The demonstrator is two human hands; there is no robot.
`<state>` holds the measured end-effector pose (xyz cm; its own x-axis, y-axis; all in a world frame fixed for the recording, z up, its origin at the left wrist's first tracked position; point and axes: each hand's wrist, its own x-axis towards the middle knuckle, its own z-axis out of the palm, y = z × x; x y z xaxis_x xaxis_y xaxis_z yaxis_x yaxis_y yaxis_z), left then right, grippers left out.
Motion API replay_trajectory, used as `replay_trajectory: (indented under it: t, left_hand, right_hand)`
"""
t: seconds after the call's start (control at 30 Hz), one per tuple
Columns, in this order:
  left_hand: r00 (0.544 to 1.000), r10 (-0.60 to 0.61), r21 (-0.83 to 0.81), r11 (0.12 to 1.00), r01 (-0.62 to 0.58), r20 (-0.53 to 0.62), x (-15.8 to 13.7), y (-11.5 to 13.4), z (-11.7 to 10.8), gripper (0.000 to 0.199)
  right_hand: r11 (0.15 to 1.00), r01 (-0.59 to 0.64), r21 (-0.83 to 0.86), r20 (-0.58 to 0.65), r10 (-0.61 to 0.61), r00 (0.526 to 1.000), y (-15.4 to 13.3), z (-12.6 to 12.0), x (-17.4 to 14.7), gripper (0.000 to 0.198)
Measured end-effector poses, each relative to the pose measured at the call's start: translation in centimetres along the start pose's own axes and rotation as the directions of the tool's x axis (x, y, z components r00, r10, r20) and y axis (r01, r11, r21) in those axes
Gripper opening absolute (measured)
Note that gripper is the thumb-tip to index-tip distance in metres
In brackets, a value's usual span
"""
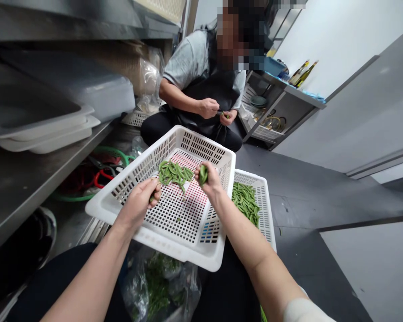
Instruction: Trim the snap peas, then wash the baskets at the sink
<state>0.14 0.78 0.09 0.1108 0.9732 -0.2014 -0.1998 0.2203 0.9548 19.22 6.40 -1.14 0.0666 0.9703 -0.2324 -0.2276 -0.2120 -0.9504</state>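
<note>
A white perforated plastic basket (184,257) stands in front of me, with a small pile of green bean pods (174,174) inside. My left hand (141,197) is closed over the basket's left side, and a bit of green pod shows between its curled fingers. Over the right side, my right hand (211,180) is closed round several green bean pods (203,174). A second white basket (267,210), partly under the first, holds many more pods (245,201). Below, between my legs, a clear plastic bag (164,286) contains green pieces.
Opposite me a person (201,76) in a dark apron crouches, both hands working at a small green pod. A steel shelf (47,188) with plastic tubs (36,129) runs along the left. Beneath it sits a green basket (124,156) with red-handled scissors (102,176).
</note>
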Motion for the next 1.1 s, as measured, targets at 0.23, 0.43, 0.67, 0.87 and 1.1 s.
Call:
replay_trajectory:
  t: [0.23,0.43,0.67,0.87,1.1]
  left_hand:
    - [1.000,-0.022,-0.160,0.987,0.020,-0.014,0.3,0.4,-0.5,0.035]
    - [0.991,-0.121,-0.083,0.989,0.125,0.051,0.7,0.2,-1.0,0.030]
    - [0.989,-0.140,0.179,0.975,0.130,0.046,0.6,0.1,-0.7,0.033]
    - [0.960,0.109,0.468,0.855,-0.222,0.257,0.0,-0.6,0.6,0.032]
    - [0.938,0.212,0.544,0.770,-0.334,0.276,0.0,-1.1,0.9,0.032]
  right_hand:
    - [0.492,0.027,-0.870,0.070,0.070,0.995,3.5,-1.3,4.3,0.013]
    - [0.243,0.123,-0.962,0.142,0.062,0.988,6.1,-0.3,5.4,0.013]
    - [0.630,-0.016,-0.777,0.138,0.195,0.971,2.4,-0.4,2.9,0.020]
    - [0.951,-0.297,-0.088,0.388,0.307,0.869,1.5,0.0,-1.4,0.032]
    - [0.942,-0.334,0.034,0.374,0.298,0.878,1.6,0.5,-2.6,0.033]
